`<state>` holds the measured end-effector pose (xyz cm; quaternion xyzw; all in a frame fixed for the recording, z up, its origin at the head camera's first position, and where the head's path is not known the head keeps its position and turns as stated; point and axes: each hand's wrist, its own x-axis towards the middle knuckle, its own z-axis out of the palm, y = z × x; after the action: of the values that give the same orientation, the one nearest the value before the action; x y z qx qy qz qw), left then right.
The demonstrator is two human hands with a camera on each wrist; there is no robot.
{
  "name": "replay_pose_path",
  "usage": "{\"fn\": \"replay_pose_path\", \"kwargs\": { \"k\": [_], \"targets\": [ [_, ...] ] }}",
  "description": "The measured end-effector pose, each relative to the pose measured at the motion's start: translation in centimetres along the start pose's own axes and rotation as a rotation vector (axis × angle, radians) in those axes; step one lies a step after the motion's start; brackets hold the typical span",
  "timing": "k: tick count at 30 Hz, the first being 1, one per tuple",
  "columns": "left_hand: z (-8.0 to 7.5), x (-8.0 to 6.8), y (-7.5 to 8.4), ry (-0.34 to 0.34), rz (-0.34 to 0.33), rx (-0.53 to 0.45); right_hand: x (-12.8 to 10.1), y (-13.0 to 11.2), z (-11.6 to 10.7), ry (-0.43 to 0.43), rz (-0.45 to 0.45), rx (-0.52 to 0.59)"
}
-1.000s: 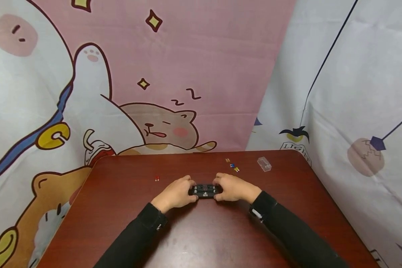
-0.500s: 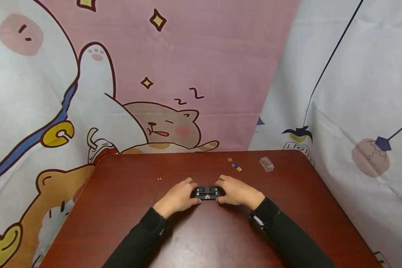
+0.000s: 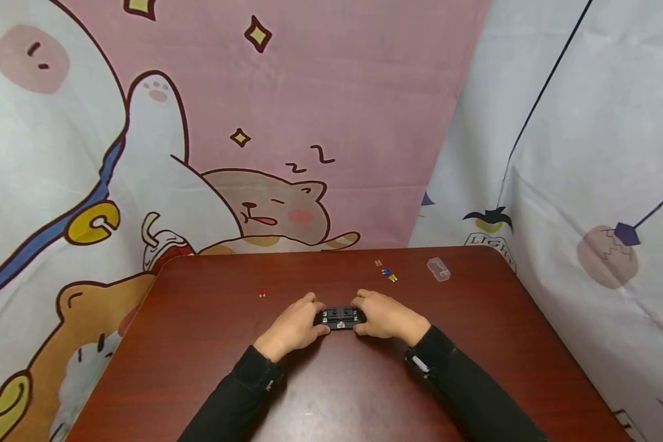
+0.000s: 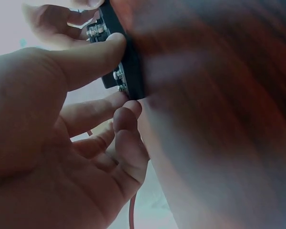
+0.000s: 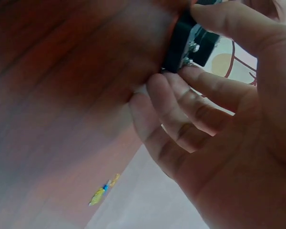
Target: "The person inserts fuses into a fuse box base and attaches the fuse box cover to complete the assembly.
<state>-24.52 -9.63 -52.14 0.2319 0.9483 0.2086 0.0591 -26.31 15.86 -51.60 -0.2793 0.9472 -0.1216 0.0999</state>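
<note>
black block, shown between two hands at the middle of the working area. behind everything hangs a printed backdrop, pink and white, with cartoon animals. in front of it stands a reddish-brown table, glossy near the lower edge. two dark sleeves reach in across it. the left hand grips the block's left end, thumb on the near side; the right hand grips the right end in the same way. the block lies lengthwise between them, on or just above the wood (which, cannot be told), and bears metal screws. a clear box rests near the far right corner. smallest are the pieces: yellow, blue and orange in a slanting row left of the box, and red apart, beyond the left hand.
</note>
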Motion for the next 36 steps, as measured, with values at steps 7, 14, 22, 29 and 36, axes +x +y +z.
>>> {"fn": "replay_pose_path", "kwargs": {
  "k": [7, 14, 22, 29, 36],
  "targets": [
    [-0.3, -0.2, -0.1, -0.003, -0.013, 0.005, 0.3, -0.4, -0.3, -0.019, 0.008, 0.041],
    [-0.4, -0.2, 0.0, -0.008, -0.019, 0.016, 0.1, 0.6, -1.3, -0.054, -0.008, 0.136],
    [-0.5, -0.4, -0.1, -0.019, -0.019, 0.036, -0.2, 3.0, -3.7, 0.036, 0.042, 0.139],
    [-0.4, -0.3, -0.1, -0.024, -0.011, 0.043, 0.4, 6.0, -6.1, 0.204, 0.241, 0.097],
    [0.2, -0.1, -0.3, -0.027, 0.000, 0.042, 0.9, 8.4, -7.9, 0.163, 0.340, 0.085]
  ]
}}
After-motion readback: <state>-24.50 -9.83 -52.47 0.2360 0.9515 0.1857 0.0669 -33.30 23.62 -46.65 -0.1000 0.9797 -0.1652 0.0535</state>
